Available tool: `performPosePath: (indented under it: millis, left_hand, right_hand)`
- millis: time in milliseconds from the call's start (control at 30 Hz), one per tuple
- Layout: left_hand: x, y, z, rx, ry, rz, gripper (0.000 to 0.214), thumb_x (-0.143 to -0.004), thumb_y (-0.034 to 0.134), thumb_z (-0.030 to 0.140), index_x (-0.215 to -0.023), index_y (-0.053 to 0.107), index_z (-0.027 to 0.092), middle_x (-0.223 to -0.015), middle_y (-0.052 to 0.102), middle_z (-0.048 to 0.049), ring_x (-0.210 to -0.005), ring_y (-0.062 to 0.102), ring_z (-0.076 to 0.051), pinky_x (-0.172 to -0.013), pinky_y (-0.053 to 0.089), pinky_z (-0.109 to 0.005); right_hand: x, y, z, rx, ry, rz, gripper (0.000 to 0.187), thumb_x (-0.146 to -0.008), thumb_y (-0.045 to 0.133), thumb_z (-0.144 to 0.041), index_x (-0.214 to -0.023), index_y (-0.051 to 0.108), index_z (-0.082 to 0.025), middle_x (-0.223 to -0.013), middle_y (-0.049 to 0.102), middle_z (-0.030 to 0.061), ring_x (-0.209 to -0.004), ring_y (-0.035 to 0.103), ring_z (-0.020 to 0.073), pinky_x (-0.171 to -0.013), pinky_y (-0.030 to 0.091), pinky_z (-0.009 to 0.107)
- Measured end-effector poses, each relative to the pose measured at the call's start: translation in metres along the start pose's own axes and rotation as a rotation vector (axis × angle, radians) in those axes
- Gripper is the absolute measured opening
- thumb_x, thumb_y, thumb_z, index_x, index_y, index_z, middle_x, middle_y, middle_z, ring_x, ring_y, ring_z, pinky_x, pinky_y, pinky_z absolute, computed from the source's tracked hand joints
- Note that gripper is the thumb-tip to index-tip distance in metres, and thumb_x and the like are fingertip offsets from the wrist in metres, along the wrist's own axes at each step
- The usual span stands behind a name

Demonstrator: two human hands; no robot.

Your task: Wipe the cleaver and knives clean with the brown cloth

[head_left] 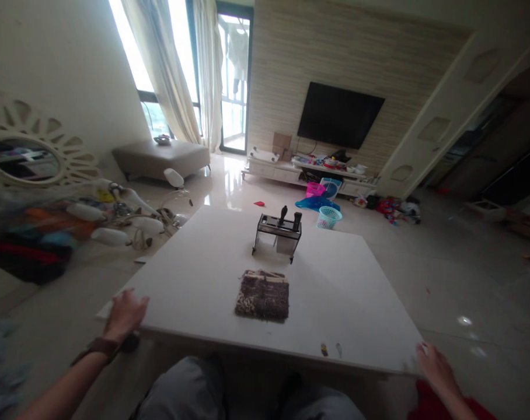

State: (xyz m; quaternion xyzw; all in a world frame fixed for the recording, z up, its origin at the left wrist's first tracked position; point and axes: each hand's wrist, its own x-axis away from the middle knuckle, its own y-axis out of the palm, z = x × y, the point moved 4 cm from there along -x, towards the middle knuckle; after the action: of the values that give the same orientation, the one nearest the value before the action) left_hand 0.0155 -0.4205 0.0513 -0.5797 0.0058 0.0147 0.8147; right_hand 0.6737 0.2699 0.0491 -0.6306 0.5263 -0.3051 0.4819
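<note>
left hand (125,314): I see it palm-down, fingers loosely spread and slightly bent
left forearm (75,382): bare, angled up from the bottom-left corner
right hand (435,364): lower in my view, fingers bent; can't make out its grip
right forearm (460,402): bare, mostly cropped
arm spacing: wide apart, knees (181,388) between

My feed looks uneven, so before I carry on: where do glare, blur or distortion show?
Head view: glare blows out the window and streaks the floor; left hand and right hand look soft; white lamp shades at left are smeared; folded cloth reads clearer; television leans, likely wide-lens distortion.
</note>
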Motion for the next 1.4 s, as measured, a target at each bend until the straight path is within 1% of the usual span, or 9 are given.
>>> performPosePath:
  millis: [133,267,400,500,600,733,933,1233,1400]
  left_hand:
    - [0.091,-0.024,0.085,0.281,0.389,-0.248,0.039,-0.084,0.045,0.033,-0.113,0.057,0.010,-0.120,0.062,-0.0192,-0.123,0.054,-0.031,-0.108,0.039,-0.040]
    - [0.185,-0.044,0.154,0.527,0.618,-0.386,0.029,-0.086,0.048,0.033,-0.106,0.060,0.016,-0.118,0.060,-0.0141,-0.117,0.056,-0.027,-0.109,0.039,-0.039]
    - [0.253,-0.044,0.210,0.658,0.699,-0.485,0.020,-0.086,0.050,0.026,-0.100,0.061,0.016,-0.114,0.060,-0.0126,-0.112,0.056,-0.024,-0.105,0.040,-0.034]
    - [0.277,-0.029,0.241,0.638,0.726,-0.564,0.025,-0.088,0.049,0.024,-0.108,0.059,0.013,-0.118,0.060,-0.0141,-0.113,0.056,-0.022,-0.104,0.039,-0.031]
    - [0.279,-0.012,0.258,0.636,0.762,-0.647,0.023,-0.087,0.052,0.022,-0.105,0.061,0.011,-0.113,0.062,-0.0144,-0.109,0.059,-0.023,-0.100,0.041,-0.030]
    - [0.265,-0.001,0.261,0.607,0.815,-0.710,0.021,-0.085,0.053,0.020,-0.100,0.064,0.011,-0.107,0.065,-0.0169,-0.104,0.062,-0.027,-0.093,0.044,-0.034]
    - [0.241,-0.016,0.266,0.614,0.946,-0.716,0.021,-0.087,0.054,0.029,-0.100,0.065,0.018,-0.110,0.067,-0.0126,-0.103,0.063,-0.026,-0.092,0.044,-0.033]
    - [0.209,-0.007,0.271,0.602,0.861,-0.752,0.015,-0.086,0.051,0.027,-0.093,0.062,0.020,-0.106,0.068,-0.0108,-0.100,0.063,-0.024,-0.088,0.044,-0.031]
    - [0.200,-0.006,0.271,0.561,0.841,-0.760,0.017,-0.087,0.050,0.028,-0.097,0.062,0.021,-0.109,0.067,-0.0118,-0.102,0.062,-0.025,-0.089,0.044,-0.032]
  right_hand:
    - [0.049,-0.030,-0.062,-0.123,-0.168,-0.033,0.028,-0.064,0.043,-0.056,-0.077,0.058,-0.035,-0.094,0.070,0.0131,-0.115,0.065,0.0424,-0.104,0.045,0.058]
    - [0.101,-0.062,-0.120,-0.111,-0.314,-0.103,0.030,-0.069,0.045,-0.046,-0.087,0.061,-0.029,-0.105,0.068,0.0151,-0.114,0.065,0.0379,-0.107,0.046,0.053]
    - [0.140,-0.082,-0.168,-0.072,-0.409,-0.171,0.029,-0.072,0.049,-0.035,-0.094,0.063,-0.022,-0.108,0.068,0.0159,-0.113,0.065,0.0340,-0.107,0.046,0.047]
    - [0.151,-0.089,-0.210,-0.042,-0.466,-0.204,0.026,-0.076,0.054,-0.030,-0.098,0.064,-0.022,-0.112,0.069,0.0129,-0.114,0.065,0.0295,-0.104,0.047,0.041]
    - [0.147,-0.094,-0.266,0.005,-0.507,-0.231,0.027,-0.079,0.058,-0.030,-0.104,0.062,-0.021,-0.115,0.068,0.0120,-0.109,0.066,0.0266,-0.097,0.049,0.037]
    - [0.121,-0.098,-0.358,0.075,-0.514,-0.219,0.028,-0.083,0.061,-0.030,-0.108,0.061,-0.018,-0.105,0.070,0.0102,-0.096,0.066,0.0230,-0.087,0.048,0.032]
    - [0.062,-0.062,-0.472,0.061,-0.427,-0.136,0.033,-0.085,0.065,-0.040,-0.107,0.061,-0.015,-0.106,0.070,0.0131,-0.095,0.064,0.0238,-0.083,0.045,0.032]
    - [-0.029,0.009,-0.548,-0.088,-0.302,-0.080,0.054,-0.086,0.064,-0.051,-0.121,0.054,-0.011,-0.119,0.065,0.0196,-0.110,0.062,0.0294,-0.088,0.047,0.035]
    - [-0.045,0.030,-0.578,-0.182,-0.389,-0.095,0.044,-0.090,0.062,-0.043,-0.124,0.052,-0.017,-0.116,0.066,0.0151,-0.111,0.063,0.0270,-0.091,0.048,0.036]
